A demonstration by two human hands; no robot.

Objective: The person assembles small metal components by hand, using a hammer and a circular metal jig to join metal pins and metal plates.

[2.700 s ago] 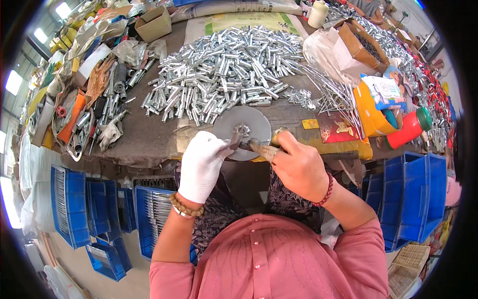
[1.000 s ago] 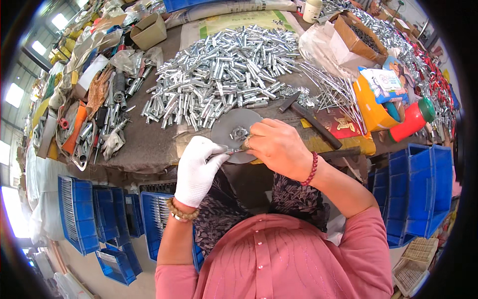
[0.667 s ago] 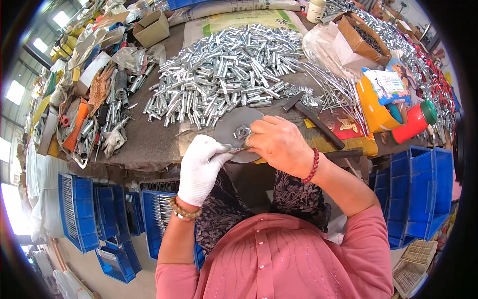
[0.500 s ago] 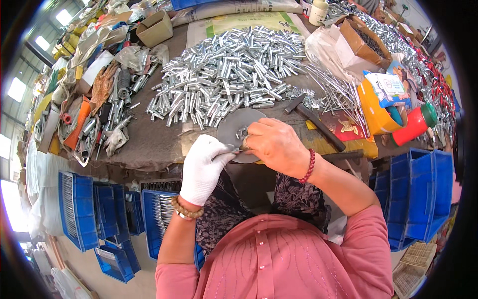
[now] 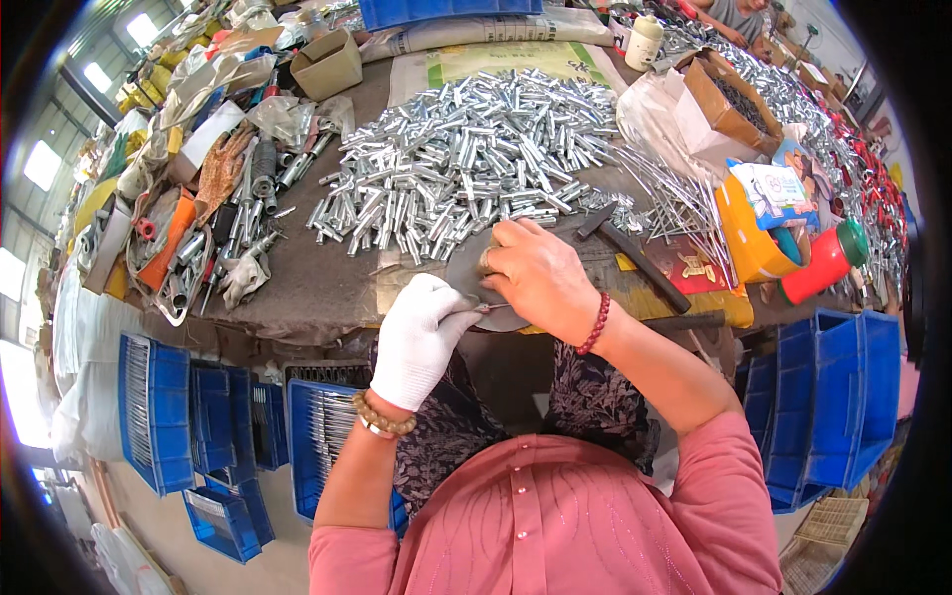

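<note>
My left hand (image 5: 422, 332), in a white knitted glove, pinches a small thin metal piece (image 5: 484, 308) between thumb and forefinger at the table's near edge. Right beside it, my bare right hand (image 5: 547, 280) bends over a round grey disc (image 5: 464, 260), its fingers curled down together. Whatever its fingertips hold is hidden beneath them. Beyond both hands lies a wide heap of shiny metal tubes (image 5: 466, 159). A hammer (image 5: 640, 256) with a dark handle rests to the right of my right hand.
Thin metal rods (image 5: 679, 203) fan out at the right, near a yellow container (image 5: 746, 223) and a red jar with a green lid (image 5: 823, 263). Tools and an orange-handled piece (image 5: 171, 243) crowd the left. Blue bins (image 5: 157, 412) stand below both sides. Another person (image 5: 739, 20) sits at the far right.
My right hand has drawn slightly up and away from the piece in my left hand, over the disc. My left hand keeps its pinch. The whole view has shifted a little.
</note>
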